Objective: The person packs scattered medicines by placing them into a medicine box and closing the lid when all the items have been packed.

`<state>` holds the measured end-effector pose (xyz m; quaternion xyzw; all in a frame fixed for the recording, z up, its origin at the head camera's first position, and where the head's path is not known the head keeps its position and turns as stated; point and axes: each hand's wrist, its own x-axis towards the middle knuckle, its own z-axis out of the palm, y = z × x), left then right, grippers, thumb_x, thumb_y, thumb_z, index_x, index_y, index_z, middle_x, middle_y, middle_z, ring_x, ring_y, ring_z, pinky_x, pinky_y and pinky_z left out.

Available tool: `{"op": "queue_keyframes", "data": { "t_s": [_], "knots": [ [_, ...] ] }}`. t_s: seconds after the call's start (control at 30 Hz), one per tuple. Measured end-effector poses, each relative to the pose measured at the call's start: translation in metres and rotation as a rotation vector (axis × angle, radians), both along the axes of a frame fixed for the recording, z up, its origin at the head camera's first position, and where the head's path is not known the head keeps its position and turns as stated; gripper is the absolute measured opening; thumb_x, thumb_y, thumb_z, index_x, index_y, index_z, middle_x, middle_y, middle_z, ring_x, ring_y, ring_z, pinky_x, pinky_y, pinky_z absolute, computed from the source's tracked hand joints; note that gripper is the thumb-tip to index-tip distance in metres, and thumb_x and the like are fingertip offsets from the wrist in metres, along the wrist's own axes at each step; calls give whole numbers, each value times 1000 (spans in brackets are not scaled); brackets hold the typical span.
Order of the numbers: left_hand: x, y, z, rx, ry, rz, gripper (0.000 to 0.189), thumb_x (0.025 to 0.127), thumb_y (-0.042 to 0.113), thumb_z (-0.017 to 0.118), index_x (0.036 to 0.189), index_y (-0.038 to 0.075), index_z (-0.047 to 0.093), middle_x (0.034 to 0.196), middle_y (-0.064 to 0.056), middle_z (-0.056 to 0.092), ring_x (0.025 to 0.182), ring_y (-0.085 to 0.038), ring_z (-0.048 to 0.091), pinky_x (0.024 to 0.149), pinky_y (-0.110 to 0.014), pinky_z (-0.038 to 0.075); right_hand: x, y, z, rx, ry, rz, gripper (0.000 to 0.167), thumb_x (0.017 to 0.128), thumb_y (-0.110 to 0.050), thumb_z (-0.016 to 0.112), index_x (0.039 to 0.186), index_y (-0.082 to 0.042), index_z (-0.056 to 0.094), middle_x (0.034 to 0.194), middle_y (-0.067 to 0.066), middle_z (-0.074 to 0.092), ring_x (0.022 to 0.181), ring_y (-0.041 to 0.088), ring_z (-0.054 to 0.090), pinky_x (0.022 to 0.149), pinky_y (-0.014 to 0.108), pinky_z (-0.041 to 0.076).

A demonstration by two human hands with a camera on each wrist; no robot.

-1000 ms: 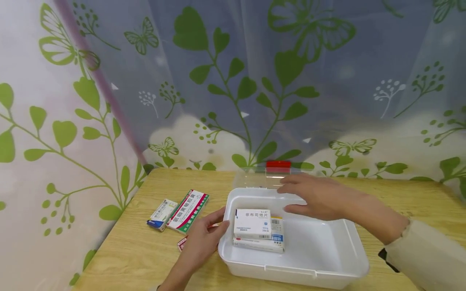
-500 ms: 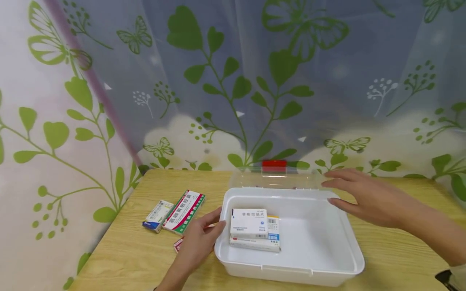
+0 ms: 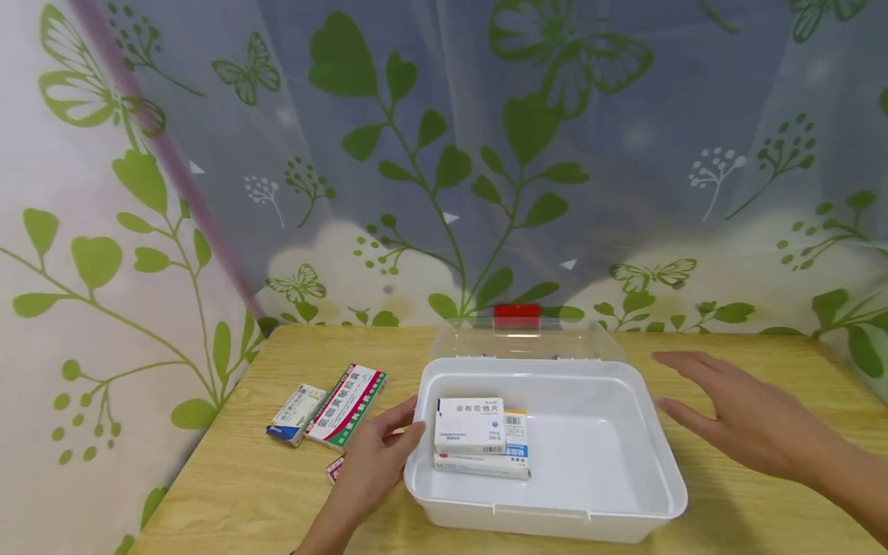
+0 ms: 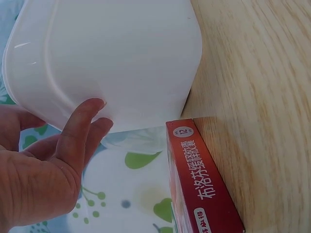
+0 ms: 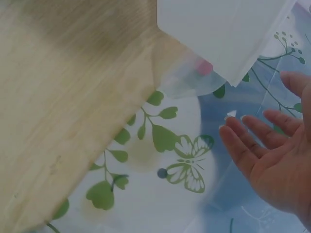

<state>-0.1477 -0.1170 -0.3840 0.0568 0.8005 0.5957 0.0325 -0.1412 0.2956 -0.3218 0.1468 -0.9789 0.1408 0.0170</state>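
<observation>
My left hand [image 3: 375,455] rests at the left end of a white plastic storage box [image 3: 603,462]. In the left wrist view its loosely bent fingertips touch the outer wall, and in the head view the thumb lies at the rim. Inside, at the left, a white medicine box [image 3: 470,424] lies on another medicine box with a blue and yellow end [image 3: 515,439]. My right hand [image 3: 745,420] is raised beside the storage box's right end, apart from it, fingers spread and holding nothing.
Left of the storage box lie a green, white and red medicine box [image 3: 347,405], a smaller white and blue one [image 3: 294,415] and a red one [image 4: 201,179], partly behind my left hand. A clear lid [image 3: 465,339] with a red latch [image 3: 516,312] stands open at the back.
My right hand has moved from above the storage box out to the right, past its rim. The left hand stays at the left end. The view has shifted slightly.
</observation>
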Motion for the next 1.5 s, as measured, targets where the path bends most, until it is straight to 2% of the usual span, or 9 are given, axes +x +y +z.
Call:
{"op": "queue_keyframes", "data": {
  "t_s": [0.1, 0.27, 0.4, 0.57, 0.73, 0.9, 1.07, 1.27, 1.5],
  "knots": [
    [0, 0, 1, 6, -12, 3, 44, 94, 18, 63, 134, 3, 55, 123, -19, 60, 100, -28, 65, 76, -34, 56, 1, 1, -6, -112, -75, -21, 68, 96, -50, 51, 145, -5, 36, 138, 24, 43, 113, 43, 51, 74, 57, 49],
    [0, 0, 1, 6, -5, -1, 44, 94, 17, 63, 134, 2, 54, 122, -19, 61, 99, -28, 65, 76, -34, 56, 4, -1, -16, -303, -180, -25, 66, 97, -45, 50, 144, 0, 35, 140, 23, 41, 111, 38, 55, 79, 49, 52],
    [-1, 0, -1, 27, -1, -7, 45, 94, 17, 63, 135, 1, 53, 122, -21, 60, 99, -29, 65, 76, -35, 56, 6, -4, -23, -364, -176, -19, 60, 98, -41, 51, 141, -1, 40, 138, 20, 45, 107, 31, 58, 76, 42, 54],
    [-1, 0, -1, 35, -11, -7, 46, 94, 16, 62, 136, 1, 52, 123, -21, 60, 100, -29, 65, 76, -36, 56, 7, -7, -30, -397, -176, -25, 55, 99, -39, 50, 140, -3, 42, 132, 17, 51, 103, 27, 61, 73, 40, 54],
    [-1, 0, -1, 32, -11, 0, 45, 94, 16, 62, 136, 2, 52, 123, -21, 60, 100, -29, 65, 75, -35, 56, 5, -8, -33, -576, -299, -39, 61, 99, -34, 52, 141, 6, 36, 131, 25, 50, 98, 26, 62, 68, 32, 57],
    [0, -1, 0, 50, -18, -6, 46, 94, 16, 62, 136, 1, 51, 124, -22, 59, 101, -30, 64, 75, -35, 56, 2, -6, -35, -731, -450, -61, 63, 98, -28, 55, 139, 14, 33, 130, 31, 47, 100, 30, 63, 69, 35, 57],
    [0, -1, -1, 36, -19, 2, 46, 94, 17, 62, 136, 2, 52, 123, -21, 60, 101, -29, 65, 75, -36, 56, 1, -5, -35, -784, -534, -88, 65, 97, -28, 57, 139, 15, 31, 131, 31, 46, 103, 33, 62, 70, 40, 57],
    [0, 0, -1, 26, -26, 6, 45, 94, 17, 62, 136, 2, 52, 123, -20, 60, 101, -29, 65, 75, -36, 56, 1, -4, -36, -789, -572, -131, 67, 96, -30, 58, 141, 13, 31, 134, 30, 45, 108, 35, 59, 71, 42, 57],
    [-1, -1, -2, 25, -24, 3, 45, 94, 16, 62, 136, 2, 52, 123, -21, 60, 101, -29, 64, 76, -36, 56, -2, -1, -34, -803, -649, -126, 70, 97, -29, 57, 142, 15, 27, 135, 31, 44, 112, 38, 56, 73, 45, 56]
  ]
}}
